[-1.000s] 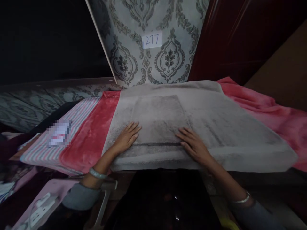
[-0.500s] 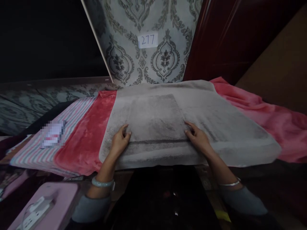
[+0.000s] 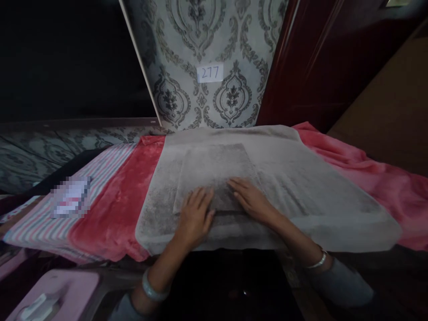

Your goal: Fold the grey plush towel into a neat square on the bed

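A grey plush cloth (image 3: 214,165), folded into a rectangle, lies flat on a larger grey plush blanket (image 3: 327,196) of nearly the same colour. On the front left part of the folded cloth rests my left hand (image 3: 197,214), palm down with its fingers stretched out. My right hand (image 3: 250,198) lies flat near the cloth's right front, fingers stretched and pointing inward to the left. Neither hand grips anything. The two hands partly cover the cloth's front edge.
Under the grey blanket show a red plush cloth (image 3: 113,209) at left and a pink blanket (image 3: 374,178) at right. A striped cloth (image 3: 36,227) carries a blurred packet (image 3: 71,198). A dark screen (image 3: 73,58) stands behind; a pink stool (image 3: 76,285) is at lower left.
Both hands have left the folded cloth's side edges and moved inward onto its top. Their fingers have gone from curled at the edges to stretched flat. The view has tilted up slightly.
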Available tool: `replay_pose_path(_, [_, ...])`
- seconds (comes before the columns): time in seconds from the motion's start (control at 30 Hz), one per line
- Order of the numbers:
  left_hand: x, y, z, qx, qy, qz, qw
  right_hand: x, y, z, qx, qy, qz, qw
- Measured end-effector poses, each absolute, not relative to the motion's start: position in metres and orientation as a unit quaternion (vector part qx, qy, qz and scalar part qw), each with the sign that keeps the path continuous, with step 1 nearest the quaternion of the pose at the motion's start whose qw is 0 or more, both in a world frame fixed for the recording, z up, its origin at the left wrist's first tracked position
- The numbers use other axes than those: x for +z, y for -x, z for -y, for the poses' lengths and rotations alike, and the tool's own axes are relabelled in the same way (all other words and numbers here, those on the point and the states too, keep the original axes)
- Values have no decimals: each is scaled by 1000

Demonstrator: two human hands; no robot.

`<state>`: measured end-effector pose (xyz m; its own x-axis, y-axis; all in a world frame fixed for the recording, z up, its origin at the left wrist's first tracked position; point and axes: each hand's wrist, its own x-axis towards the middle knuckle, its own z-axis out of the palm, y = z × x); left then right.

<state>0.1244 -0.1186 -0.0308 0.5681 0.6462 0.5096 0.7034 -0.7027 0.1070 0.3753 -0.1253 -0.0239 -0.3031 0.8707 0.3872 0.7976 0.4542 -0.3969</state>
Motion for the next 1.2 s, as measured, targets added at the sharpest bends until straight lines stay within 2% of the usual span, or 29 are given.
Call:
replay_pose_path(0.17, [-60, -145, 142, -214, 885, 401, 99, -13, -350, 81, 149, 457, 871, 98])
replay_pose_path(0.27, [-64, -143, 144, -230, 877, 409, 102, -7, -345, 52, 146, 452, 879, 52])
replay_pose_path(0.47, [-68, -139, 142, -243, 877, 397, 122, -5, -339, -26, 80, 489, 868, 39])
replay_pose_path(0.7, [-96, -142, 136, -281, 859, 397, 163, -12, -343, -91, 82, 521, 849, 30])
replay_pose_path(0.9, [-104, -144, 133, -297, 853, 382, 197, -23, -345, -98, 54, 523, 848, 66])
replay_pose_path(1.1, [-93, -135, 127, -299, 859, 367, 196, -12, -328, -85, 60, 548, 834, 25])
replay_pose_path(1.2, [-77, -120, 121, -283, 868, 373, 164, -7, -304, -68, 61, 505, 861, 29])
